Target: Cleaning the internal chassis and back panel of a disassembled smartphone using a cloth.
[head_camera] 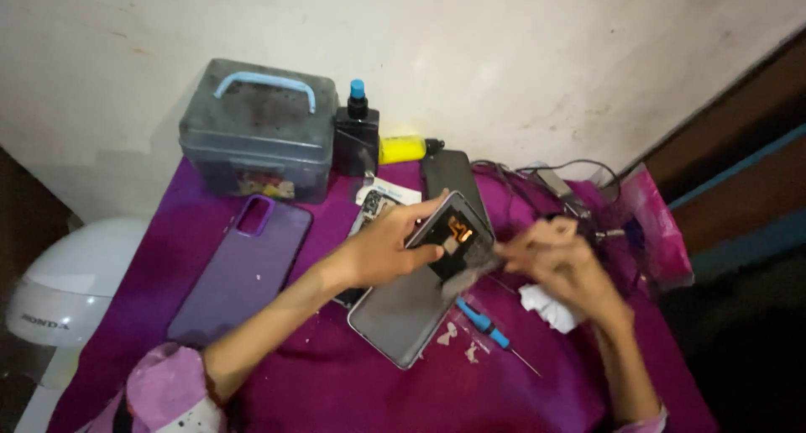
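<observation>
Fingers of the left hand (388, 250) clamp the thin, stiff, fragile phone panel (457, 241) by its edges, the right hand (550, 261) pinching at its 3 o'clock edge above the table (336, 383).

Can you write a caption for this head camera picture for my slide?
Left hand holds an opened phone on a purple cloth; right hand works at its edge.

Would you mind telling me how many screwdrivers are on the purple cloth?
1: a blue-handled screwdriver lies on the purple cloth below the right hand, beside the white tissue. Others may be hidden under the hands.
</observation>
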